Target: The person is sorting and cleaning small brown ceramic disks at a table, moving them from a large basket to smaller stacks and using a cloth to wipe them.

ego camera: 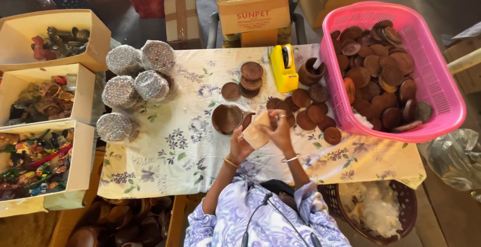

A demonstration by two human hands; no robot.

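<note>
Tan paper sheet (256, 133) held between both my hands above the bench (165, 162), just over its flowered cloth. Left hand (239, 146) curled closed on the sheet's lower edge at 7 o'clock; right hand (278, 128) closed on its upper right edge at 2 o'clock, fingers pinched. Whether anything sits inside the sheet, I cannot tell.

Brown clay bowl (226, 118) stands open side up at 10 o'clock from the sheet, just beside my left hand, not touched. Loose brown clay lids (310, 111) lie at 1 to 3 o'clock of my right hand, near it. Stack of lids (251, 78) at 12 o'clock. Yellow tape dispenser (283, 67) beyond at 1 o'clock. Pink basket (441, 91) of lids far at 2 o'clock. Foil-wrapped bundles (135, 79) well apart at 10 o'clock.
</note>
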